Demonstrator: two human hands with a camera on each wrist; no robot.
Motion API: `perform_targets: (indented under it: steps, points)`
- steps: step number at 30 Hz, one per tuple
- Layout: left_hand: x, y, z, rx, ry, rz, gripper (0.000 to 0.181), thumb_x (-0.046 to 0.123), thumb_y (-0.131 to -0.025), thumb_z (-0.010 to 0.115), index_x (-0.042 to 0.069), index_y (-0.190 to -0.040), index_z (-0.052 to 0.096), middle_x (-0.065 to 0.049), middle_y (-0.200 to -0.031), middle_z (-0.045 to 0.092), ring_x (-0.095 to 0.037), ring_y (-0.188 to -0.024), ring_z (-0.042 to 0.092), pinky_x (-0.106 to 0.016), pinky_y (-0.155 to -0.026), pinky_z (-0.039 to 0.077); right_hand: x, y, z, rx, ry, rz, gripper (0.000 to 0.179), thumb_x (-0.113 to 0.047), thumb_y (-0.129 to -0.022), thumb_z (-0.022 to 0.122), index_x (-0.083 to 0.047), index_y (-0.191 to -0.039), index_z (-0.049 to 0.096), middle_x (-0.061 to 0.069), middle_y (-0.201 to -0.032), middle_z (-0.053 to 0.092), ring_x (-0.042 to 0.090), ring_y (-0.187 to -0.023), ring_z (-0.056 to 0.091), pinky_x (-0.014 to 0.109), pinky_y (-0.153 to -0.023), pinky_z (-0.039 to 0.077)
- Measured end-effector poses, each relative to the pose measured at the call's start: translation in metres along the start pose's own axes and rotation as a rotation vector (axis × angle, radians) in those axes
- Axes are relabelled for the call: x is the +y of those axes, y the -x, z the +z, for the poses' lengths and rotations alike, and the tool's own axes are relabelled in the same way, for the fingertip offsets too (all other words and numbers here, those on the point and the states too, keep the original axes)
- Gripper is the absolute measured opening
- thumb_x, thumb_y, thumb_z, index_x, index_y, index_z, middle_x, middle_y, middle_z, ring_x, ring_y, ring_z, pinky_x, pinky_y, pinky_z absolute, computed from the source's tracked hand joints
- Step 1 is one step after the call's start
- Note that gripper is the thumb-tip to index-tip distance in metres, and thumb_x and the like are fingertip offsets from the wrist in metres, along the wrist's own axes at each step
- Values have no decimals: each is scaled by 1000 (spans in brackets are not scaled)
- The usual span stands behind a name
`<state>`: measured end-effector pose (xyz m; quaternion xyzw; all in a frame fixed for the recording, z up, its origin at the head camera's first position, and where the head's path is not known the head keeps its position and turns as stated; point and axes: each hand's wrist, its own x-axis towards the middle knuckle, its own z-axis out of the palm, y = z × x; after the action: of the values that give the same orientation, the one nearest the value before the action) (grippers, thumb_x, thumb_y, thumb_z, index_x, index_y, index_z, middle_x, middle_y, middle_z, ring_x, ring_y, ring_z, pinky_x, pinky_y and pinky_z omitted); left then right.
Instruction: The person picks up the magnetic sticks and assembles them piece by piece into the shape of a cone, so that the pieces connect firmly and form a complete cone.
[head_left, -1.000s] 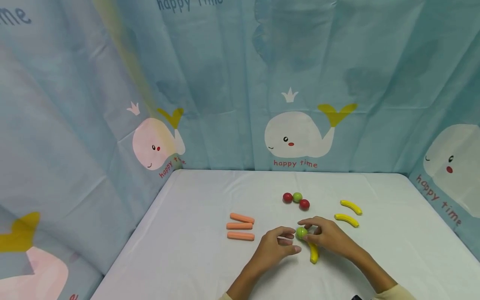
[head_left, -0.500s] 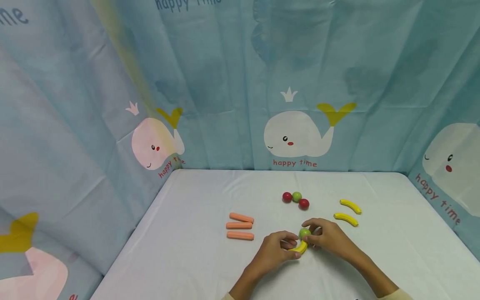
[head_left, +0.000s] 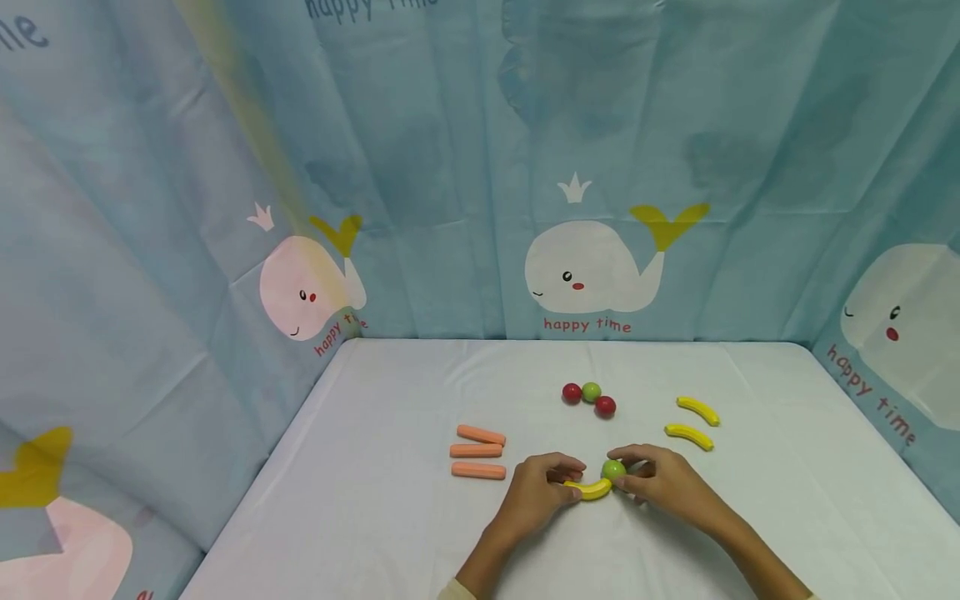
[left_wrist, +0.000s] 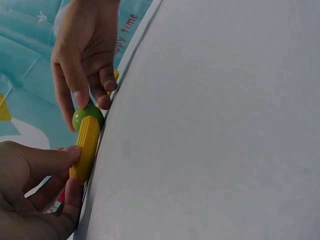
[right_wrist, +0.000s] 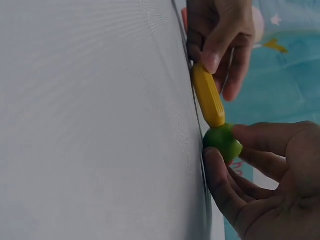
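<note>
Yellow bananas (head_left: 594,490), three: left hand (head_left: 534,492) pinches one; right hand (head_left: 666,478), one of two green balls (head_left: 613,469). Nearby: two red balls (head_left: 605,407), three orange sticks (head_left: 478,471).

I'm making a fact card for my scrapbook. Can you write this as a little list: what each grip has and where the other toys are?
Left grip: yellow banana, by one end
Right grip: green ball
Touching: banana's other end seems to touch that ball
Farther back: two red balls, second green ball
Left side: three orange sticks
Right side: two more bananas
Surface: white table
</note>
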<state>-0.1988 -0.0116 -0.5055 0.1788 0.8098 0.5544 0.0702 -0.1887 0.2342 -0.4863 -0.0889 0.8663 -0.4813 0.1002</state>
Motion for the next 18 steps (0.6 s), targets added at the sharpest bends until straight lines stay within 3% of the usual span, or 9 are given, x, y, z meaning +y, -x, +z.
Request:
perform_targets:
  steps: [5, 18]
  points:
    - [0, -2, -3, 17, -2, 7, 27, 0, -88, 83, 11, -113, 81, 2, -102, 80, -9, -98, 73, -20, -86, 57, 1, 4, -3, -14, -10, 2, 38, -16, -93, 80, -3, -128, 71, 10, -115, 75, 20, -81, 71, 30, -66, 60]
    - [2, -4, -1, -20, 59, 28, 24, 7, -91, 83, 5, -115, 79, -5, -107, 80, -2, -91, 70, -18, -84, 56, 3, 12, -5, -60, -41, -29, 34, -15, -94, 80, -2, -124, 71, 14, -118, 71, 22, -84, 72, 31, -67, 60]
